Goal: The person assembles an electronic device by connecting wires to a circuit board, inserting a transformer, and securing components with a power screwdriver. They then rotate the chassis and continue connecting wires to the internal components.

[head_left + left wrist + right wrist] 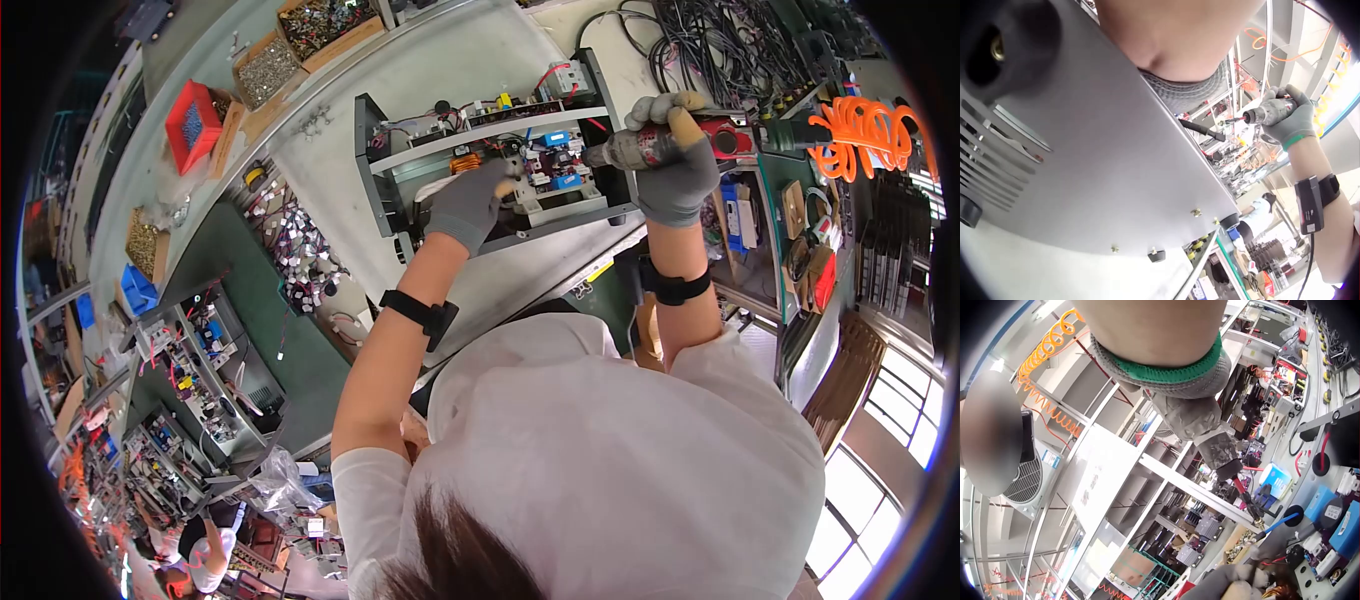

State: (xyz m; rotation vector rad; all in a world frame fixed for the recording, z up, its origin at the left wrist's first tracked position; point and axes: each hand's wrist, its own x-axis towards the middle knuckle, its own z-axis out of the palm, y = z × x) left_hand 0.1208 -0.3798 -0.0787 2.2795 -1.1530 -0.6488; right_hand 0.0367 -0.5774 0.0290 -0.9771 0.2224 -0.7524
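Observation:
My right hand (675, 165), in a grey glove, grips a power screwdriver (640, 150) by its body. In the right wrist view its bit (1249, 503) slants down toward the chassis, close over the other glove's fingertips (1244, 572). My gloved left hand (470, 205) reaches over the near edge of an open grey metal chassis (480, 130), fingers bent down among the parts. I cannot tell whether those fingers pinch anything. Blue components (566, 182) and a copper-coloured coil (466, 163) sit inside the chassis, near the left hand. From the left wrist, the chassis side panel (1104, 156) fills much of the view.
An orange coiled hose (865, 135) hangs behind the screwdriver. Black cables (720, 50) heap at the back right. To the left are a red bin (192, 128), trays of small parts (268, 70) and a pile of connectors (295, 240). More chassis (215, 370) stand lower left.

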